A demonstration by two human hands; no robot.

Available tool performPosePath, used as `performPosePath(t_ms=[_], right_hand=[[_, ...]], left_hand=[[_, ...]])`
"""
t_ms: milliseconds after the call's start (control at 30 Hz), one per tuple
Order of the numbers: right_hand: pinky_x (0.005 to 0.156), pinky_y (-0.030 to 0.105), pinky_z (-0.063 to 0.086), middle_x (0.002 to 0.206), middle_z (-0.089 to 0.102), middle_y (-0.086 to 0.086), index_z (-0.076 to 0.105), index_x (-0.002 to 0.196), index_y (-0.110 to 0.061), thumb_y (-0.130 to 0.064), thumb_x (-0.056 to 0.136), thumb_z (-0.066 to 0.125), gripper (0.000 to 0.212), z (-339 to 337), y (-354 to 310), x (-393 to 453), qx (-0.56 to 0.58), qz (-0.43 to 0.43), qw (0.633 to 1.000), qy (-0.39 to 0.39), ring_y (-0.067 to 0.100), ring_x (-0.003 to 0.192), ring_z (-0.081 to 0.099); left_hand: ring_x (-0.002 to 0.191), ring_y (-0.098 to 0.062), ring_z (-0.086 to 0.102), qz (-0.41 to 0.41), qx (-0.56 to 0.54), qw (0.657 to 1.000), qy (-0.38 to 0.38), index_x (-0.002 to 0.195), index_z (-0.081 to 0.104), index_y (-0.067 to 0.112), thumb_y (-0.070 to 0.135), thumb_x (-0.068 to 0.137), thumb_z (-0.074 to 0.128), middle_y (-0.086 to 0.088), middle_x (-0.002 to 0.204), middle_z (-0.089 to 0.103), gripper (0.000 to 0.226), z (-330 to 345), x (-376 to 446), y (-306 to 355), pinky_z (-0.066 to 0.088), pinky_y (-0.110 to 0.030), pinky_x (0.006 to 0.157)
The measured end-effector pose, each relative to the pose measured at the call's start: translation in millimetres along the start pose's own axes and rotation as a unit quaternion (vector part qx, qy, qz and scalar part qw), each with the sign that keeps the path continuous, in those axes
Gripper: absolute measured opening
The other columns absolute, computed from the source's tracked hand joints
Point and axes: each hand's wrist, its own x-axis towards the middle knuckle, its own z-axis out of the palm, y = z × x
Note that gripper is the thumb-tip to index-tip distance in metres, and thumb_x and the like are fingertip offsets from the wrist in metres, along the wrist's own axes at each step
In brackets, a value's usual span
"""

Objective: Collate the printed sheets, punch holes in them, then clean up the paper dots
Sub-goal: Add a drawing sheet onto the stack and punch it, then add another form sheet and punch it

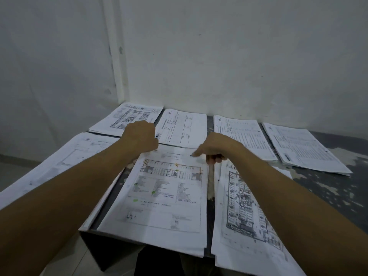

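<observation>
A person's two bare arms reach over a dark grey, paint-flecked bench [326, 188] set against a white plaster wall [219, 56], where white printed sheets lie in separate stacks. The left hand [140, 137] is balled with curled fingers at the top left corner of the centre sheet with a floor plan and green highlighter marks [163, 198]; whether it pinches the paper cannot be told. The right hand [211, 149] rests on the same sheet's top right corner, index finger extended onto the paper, other fingers curled under. A dense black-and-white plan stack [245, 216] lies just beside it to the right. Three table-form stacks [304, 148] and another floor-plan stack [129, 116] line the wall. A pale sheet [59, 156] lies under the left forearm.
</observation>
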Motion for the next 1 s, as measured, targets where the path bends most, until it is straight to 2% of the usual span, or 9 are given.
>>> performPosePath(t_ms=[133,267,400,500,633,700,767,833,1000], right_hand=[[0.034,0.018,0.041,0.044,0.062,0.010,0.057,0.066,-0.001,-0.016,0.085,0.068,0.027,-4.3,-7.2,41.2,0.081,-0.017,0.990,0.110,0.018,0.029,0.056],[0.030,0.010,0.026,0.057,0.048,0.002,0.042,0.060,-0.012,-0.008,0.079,0.064,0.030,-5.0,-13.8,83.0,0.043,-0.039,0.978,0.199,0.013,0.040,0.045],[0.041,0.018,0.029,0.059,0.040,-0.003,0.037,0.059,-0.015,-0.010,0.080,0.063,0.034,-3.4,-17.3,118.5,-0.008,-0.020,0.987,0.159,0.011,0.048,0.039],[0.045,0.020,0.033,0.065,0.046,-0.002,0.043,0.062,-0.014,-0.016,0.079,0.069,0.031,-3.1,-20.8,138.0,-0.044,-0.011,0.989,0.144,0.012,0.054,0.044],[0.052,0.022,0.042,0.073,0.053,0.000,0.049,0.070,-0.013,-0.020,0.076,0.079,0.031,-6.3,-24.1,152.4,-0.069,0.013,0.991,0.113,0.015,0.065,0.054],[0.065,0.027,0.050,0.078,0.053,0.002,0.053,0.079,-0.009,-0.023,0.075,0.081,0.032,-9.7,-24.5,155.8,-0.068,0.024,0.993,0.089,0.021,0.085,0.063],[0.080,0.032,0.055,0.096,0.059,0.006,0.057,0.098,-0.005,-0.025,0.075,0.083,0.039,-13.1,-23.8,158.1,-0.064,0.034,0.995,0.069,0.026,0.103,0.064],[0.089,0.035,0.055,0.114,0.061,0.010,0.059,0.111,-0.003,-0.026,0.075,0.083,0.048,-14.5,-23.6,159.6,-0.064,0.041,0.995,0.059,0.028,0.110,0.062],[0.094,0.039,0.053,0.117,0.060,0.010,0.059,0.114,-0.007,-0.029,0.074,0.083,0.051,-13.1,-30.0,161.7,-0.083,0.051,0.994,0.054,0.031,0.110,0.061]], left_hand=[[0.053,-0.012,0.045,-0.016,-0.071,0.997,0.000,0.063,0.041,0.016,0.033,0.088,0.062,0.001,0.062,0.048,0.036,13.9,41.9,6.2,0.026,-0.023,0.045],[0.054,-0.012,0.044,-0.018,-0.121,0.992,-0.023,0.063,0.040,0.014,0.026,0.089,0.062,0.000,0.063,0.047,0.036,32.5,79.8,16.2,0.028,-0.024,0.045],[0.057,-0.012,0.045,-0.022,-0.123,0.990,-0.068,0.067,0.043,0.015,0.030,0.088,0.066,-0.001,0.068,0.049,0.035,47.1,111.7,25.1,0.033,-0.024,0.047],[0.060,-0.013,0.049,-0.037,-0.110,0.988,-0.103,0.070,0.046,0.015,0.034,0.079,0.073,-0.001,0.072,0.052,0.034,50.1,129.2,29.4,0.039,-0.025,0.052],[0.082,-0.020,0.059,-0.049,-0.098,0.981,-0.160,0.087,0.051,0.012,0.043,0.073,0.082,0.000,0.078,0.054,0.045,47.1,144.3,29.4,0.049,-0.028,0.070],[0.097,-0.025,0.063,-0.066,-0.100,0.975,-0.189,0.099,0.056,0.009,0.045,0.070,0.085,-0.005,0.094,0.061,0.055,46.4,150.4,27.3,0.054,-0.035,0.086],[0.107,-0.030,0.063,-0.080,-0.111,0.968,-0.212,0.112,0.059,0.005,0.042,0.068,0.088,-0.009,0.109,0.064,0.064,47.3,156.1,25.6,0.054,-0.043,0.094],[0.109,-0.031,0.063,-0.087,-0.109,0.963,-0.232,0.117,0.059,0.002,0.043,0.068,0.088,-0.012,0.111,0.063,0.070,46.1,158.9,25.5,0.053,-0.045,0.096],[0.116,-0.028,0.059,-0.096,-0.093,0.956,-0.261,0.126,0.056,0.002,0.052,0.076,0.080,-0.012,0.123,0.060,0.075,44.6,161.4,27.5,0.050,-0.040,0.101]])
